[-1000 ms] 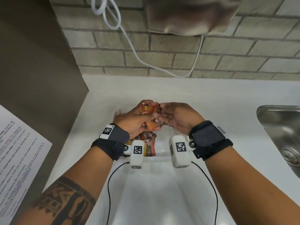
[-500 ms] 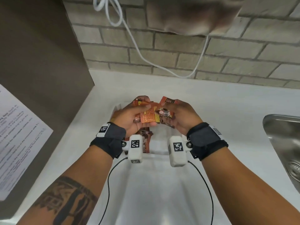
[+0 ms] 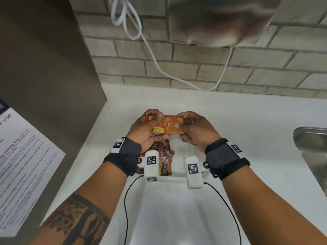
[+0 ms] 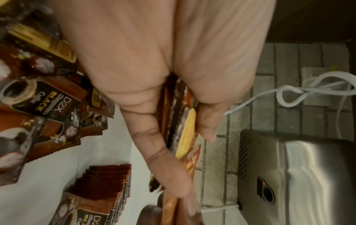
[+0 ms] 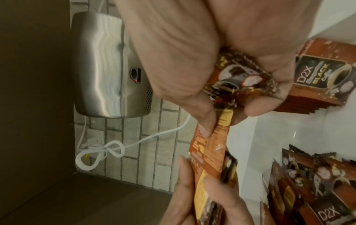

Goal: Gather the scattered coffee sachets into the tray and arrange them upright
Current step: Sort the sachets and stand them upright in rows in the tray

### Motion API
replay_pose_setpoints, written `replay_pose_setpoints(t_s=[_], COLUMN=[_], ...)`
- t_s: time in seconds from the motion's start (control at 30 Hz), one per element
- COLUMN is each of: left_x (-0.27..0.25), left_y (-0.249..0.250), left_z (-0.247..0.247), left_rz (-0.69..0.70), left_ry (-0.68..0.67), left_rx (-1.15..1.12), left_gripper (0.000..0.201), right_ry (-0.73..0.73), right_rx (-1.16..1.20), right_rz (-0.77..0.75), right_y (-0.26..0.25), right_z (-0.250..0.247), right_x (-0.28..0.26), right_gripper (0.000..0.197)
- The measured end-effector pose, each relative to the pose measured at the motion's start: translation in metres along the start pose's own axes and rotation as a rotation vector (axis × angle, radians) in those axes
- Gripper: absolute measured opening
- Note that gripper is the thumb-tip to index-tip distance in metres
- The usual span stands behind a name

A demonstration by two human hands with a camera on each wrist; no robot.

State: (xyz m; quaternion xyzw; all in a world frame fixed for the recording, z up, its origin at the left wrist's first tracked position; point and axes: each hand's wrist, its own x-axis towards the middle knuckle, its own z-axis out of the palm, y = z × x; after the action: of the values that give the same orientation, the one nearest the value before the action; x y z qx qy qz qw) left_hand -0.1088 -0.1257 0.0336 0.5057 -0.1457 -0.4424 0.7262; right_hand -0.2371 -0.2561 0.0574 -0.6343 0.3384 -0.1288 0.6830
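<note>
Both hands hold one bunch of orange-brown coffee sachets (image 3: 167, 127) flat between them, above the far end of the white tray (image 3: 177, 172). My left hand (image 3: 155, 119) pinches its left end, thumb on top. My right hand (image 3: 178, 123) pinches the right end. In the left wrist view the held sachets (image 4: 181, 121) show edge-on between thumb and fingers. Loose sachets (image 3: 163, 156) lie jumbled in the tray under the left wrist. A neat row of sachets (image 4: 102, 182) stands packed together; the right wrist view shows this row (image 5: 318, 76) too.
A steel sink (image 3: 311, 147) lies to the right of the white counter. A steel hand dryer (image 3: 221, 20) hangs on the brick wall with a white cable (image 3: 150, 50) looping below it. A brown panel (image 3: 44, 68) with a printed notice (image 3: 26, 165) closes off the left side.
The bunch of sachets has been turned over and spread wider between the hands; its printed backs with yellow labels now face up. Both hands have stayed over the tray.
</note>
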Motion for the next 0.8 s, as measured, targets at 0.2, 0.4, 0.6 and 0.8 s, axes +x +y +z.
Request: replay_pose_setpoints(t_s=[0.2, 0.4, 0.6, 0.8], left_x=[0.000, -0.005, -0.012, -0.012], left_y=[0.004, 0.011, 0.012, 0.016], left_z=[-0.001, 0.000, -0.005, -0.002], left_rz=[-0.109, -0.084, -0.064, 0.016], left_ry=[0.035, -0.049, -0.098, -0.095], left_rx=[-0.057, -0.060, 0.034, 0.165], left_gripper=[0.013, 0.012, 0.020, 0.031], right_ry=[0.080, 0.113, 0.094, 0.046], right_rx=[-0.161, -0.323, -0.265, 0.010], right_rz=[-0.357, -0.418, -0.413, -0.196], right_y=[-0.010, 0.008, 0.006, -0.004], right_z=[-0.006, -0.002, -0.002, 0.002], right_x=[-0.011, -0.001, 0.000, -0.003], right_gripper=[0.014, 0.043, 0.040, 0.031])
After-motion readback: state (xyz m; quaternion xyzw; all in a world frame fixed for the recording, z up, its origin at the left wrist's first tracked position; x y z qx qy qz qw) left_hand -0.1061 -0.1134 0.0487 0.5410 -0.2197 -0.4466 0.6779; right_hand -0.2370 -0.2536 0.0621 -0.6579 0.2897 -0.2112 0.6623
